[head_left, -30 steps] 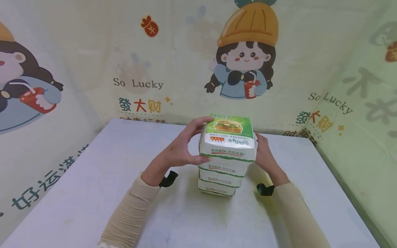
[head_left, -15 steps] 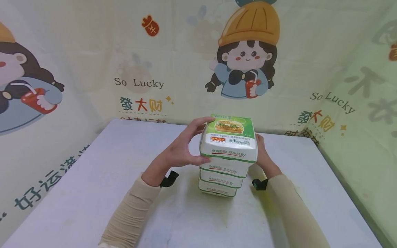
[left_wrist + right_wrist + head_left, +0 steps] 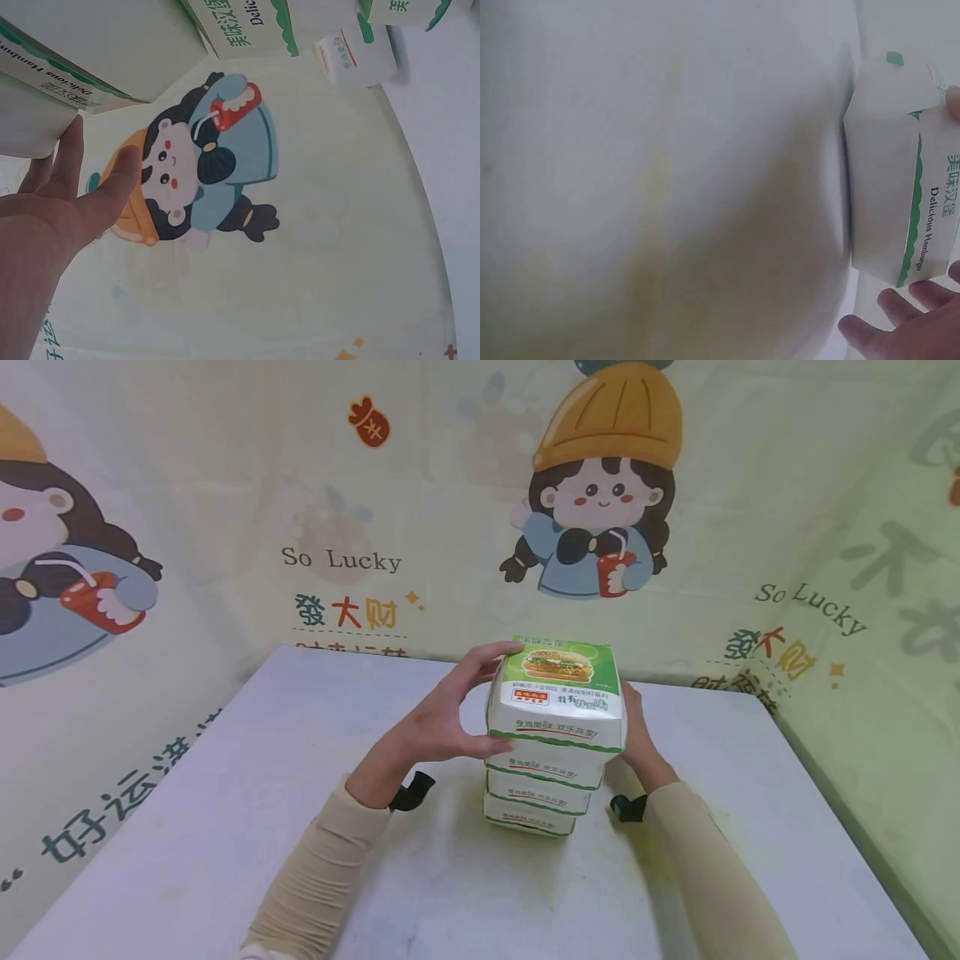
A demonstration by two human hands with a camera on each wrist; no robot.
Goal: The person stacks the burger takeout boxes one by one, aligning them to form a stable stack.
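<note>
Several white burger cartons stand stacked at the middle of the table, growing smaller downward in the head view. The top carton has a green lid with a burger picture and overhangs the lower cartons toward the right. My left hand grips its left side, thumb at the front lower edge and fingers by the far left corner. At its right side my right hand holds on, mostly hidden behind the carton. The right wrist view shows a thumb and spread fingers on opposite sides of a carton.
The white table meets a printed cloth backdrop at its back and sides. Black wrist cameras sit under each wrist, the left one and the right one, low beside the stack.
My right hand and forearm have shifted slightly left, closer in behind the stack. The left hand keeps its hold, and the stack stands the same. The head view has drifted slightly.
</note>
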